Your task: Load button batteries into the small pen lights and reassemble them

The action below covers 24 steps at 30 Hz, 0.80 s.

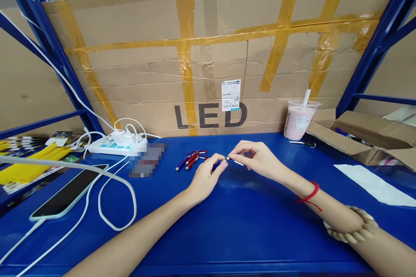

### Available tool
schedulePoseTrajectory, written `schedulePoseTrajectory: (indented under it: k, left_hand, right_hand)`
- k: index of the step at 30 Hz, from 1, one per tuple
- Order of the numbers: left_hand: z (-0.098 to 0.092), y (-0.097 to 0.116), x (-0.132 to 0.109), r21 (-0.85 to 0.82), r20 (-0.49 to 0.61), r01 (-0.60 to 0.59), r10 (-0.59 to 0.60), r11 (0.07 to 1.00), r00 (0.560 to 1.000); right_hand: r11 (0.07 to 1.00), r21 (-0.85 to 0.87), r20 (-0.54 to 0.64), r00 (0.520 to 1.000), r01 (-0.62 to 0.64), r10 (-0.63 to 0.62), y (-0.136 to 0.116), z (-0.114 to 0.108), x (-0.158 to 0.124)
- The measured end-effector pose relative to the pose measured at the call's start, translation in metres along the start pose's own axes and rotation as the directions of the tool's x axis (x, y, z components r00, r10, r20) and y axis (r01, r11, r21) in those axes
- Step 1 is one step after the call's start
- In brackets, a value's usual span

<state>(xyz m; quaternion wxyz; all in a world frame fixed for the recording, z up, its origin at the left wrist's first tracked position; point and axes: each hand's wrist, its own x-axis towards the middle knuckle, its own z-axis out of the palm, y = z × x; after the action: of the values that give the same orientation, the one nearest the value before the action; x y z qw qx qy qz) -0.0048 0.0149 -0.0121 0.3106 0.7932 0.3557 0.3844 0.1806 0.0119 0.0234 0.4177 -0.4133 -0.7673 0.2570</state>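
So, both hands are busy around the middle of the blue tabletop [247, 233], pretty much meeting at the fingertips. The left hand [206, 176] has its thumb and fingers closed on a small blue pen-like piece [214, 166]. The right hand [260, 160] is pinching too, thumb and forefinger tight together at the piece's silvery end. A thin light rod [238, 163] pokes out just under those right fingers; can't tell if it's attached, it's too small.

Just left of the left hand there's a little bunch of metallic pens, red ones [192, 161] and a purple one [182, 162], lying against each other. Further left, a phone [69, 192] lies plugged into a white cable, with a white power strip [108, 146] behind it. Over on the right, a pink drink cup [299, 119] with a straw stands next to an open cardboard box [344, 134], and a white sheet [377, 185] lies in front of the box. Right wrist's got a red string [312, 192] on, plus a chunky pale bracelet [365, 227] further up.
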Motion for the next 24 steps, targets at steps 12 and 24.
schedulePoseTrajectory:
  k: [12, 24]
  left_hand:
    - [0.003, -0.002, 0.000, 0.143, -0.084, -0.134, 0.147, 0.981, 0.986]
    - [0.004, -0.003, -0.006, 0.283, -0.048, -0.199, 0.221, 0.938, 0.974]
  right_hand:
    - [0.998, -0.035, 0.109, 0.993, -0.051, 0.054, -0.003, -0.009, 0.000]
    - [0.964, 0.110, 0.400, 0.899, -0.243, 0.181, 0.014, -0.001, 0.000]
